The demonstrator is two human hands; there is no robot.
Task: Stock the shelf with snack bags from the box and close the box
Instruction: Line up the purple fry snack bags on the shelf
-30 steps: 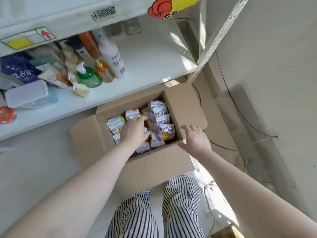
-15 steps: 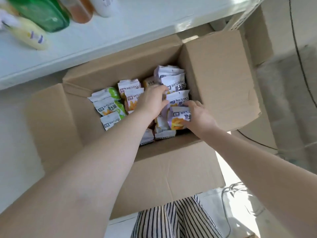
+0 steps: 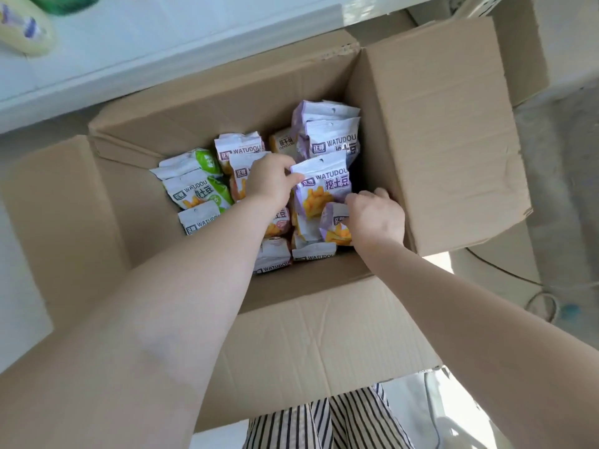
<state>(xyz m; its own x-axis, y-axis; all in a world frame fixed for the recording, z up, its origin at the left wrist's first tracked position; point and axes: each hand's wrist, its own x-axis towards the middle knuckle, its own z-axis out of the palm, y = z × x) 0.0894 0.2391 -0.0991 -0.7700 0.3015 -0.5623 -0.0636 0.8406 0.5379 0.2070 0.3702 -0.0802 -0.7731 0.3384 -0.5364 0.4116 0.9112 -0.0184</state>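
The cardboard box (image 3: 431, 150) stands open on the floor just below the white shelf (image 3: 155, 37), all four flaps folded outward, and the snack bags lie loose inside it in a jumbled layer. At about nine o'clock in the box sit the green-marked bags (image 3: 197, 186), untouched. They look like small air-puffed foil pouches: very light, soft and crinkly, slick on the printed faces, with contents that would probably crush under a hard squeeze. The flat crimped seam along the top or a corner looks like the safest place to take hold, since it gives the fingers something firm without pressing on the puffed belly.

The left hand (image 3: 270, 183) reaches down near the box's centre, its fingers curled and pinching the upper left corner of the purple bag (image 3: 321, 189), which stands tilted up at the hand's three o'clock, raised above its neighbours. More purple bags (image 3: 330, 134) lean against the far wall at twelve o'clock.

The right hand (image 3: 376, 218) sits at about four o'clock in the box, close to the right wall. Its fingers are curled round a second, smaller-looking purple pouch (image 3: 335, 226), which lies at the hand's nine o'clock and is partly hidden under the raised bag.

Striped trousers (image 3: 324, 422) show below the near flap.
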